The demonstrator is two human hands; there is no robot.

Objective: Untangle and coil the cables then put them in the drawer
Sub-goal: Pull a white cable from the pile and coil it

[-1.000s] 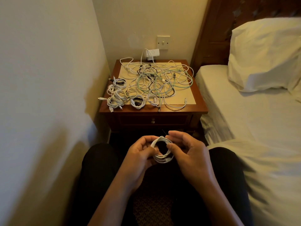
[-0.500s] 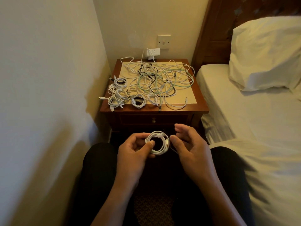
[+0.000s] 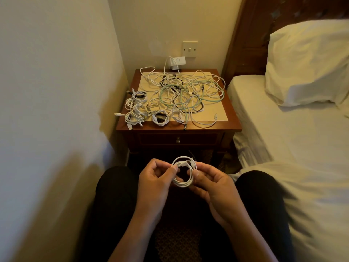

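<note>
Both hands sit low over the lap. The left hand (image 3: 154, 178) pinches one side of one white cable coil (image 3: 186, 163) with curled fingers. The right hand (image 3: 213, 188) pinches the other side.

One big cable tangle (image 3: 188, 95) lies on the nightstand (image 3: 231, 114). Small coils (image 3: 139, 110) lie at its front left, too bunched to count. The one drawer (image 3: 198, 138) is shut. The wall (image 3: 56, 91) on the left and the bed (image 3: 292, 138) on the right are close by.

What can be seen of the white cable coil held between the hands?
The white cable coil is a small, roughly round bundle of several loops of thin, smooth, plastic-looking cord. Its connector ends lie tucked across the top of the ring. It is held over the lap, its open ring facing the camera. The left hand pinches its left side, the right hand its right side.
</note>
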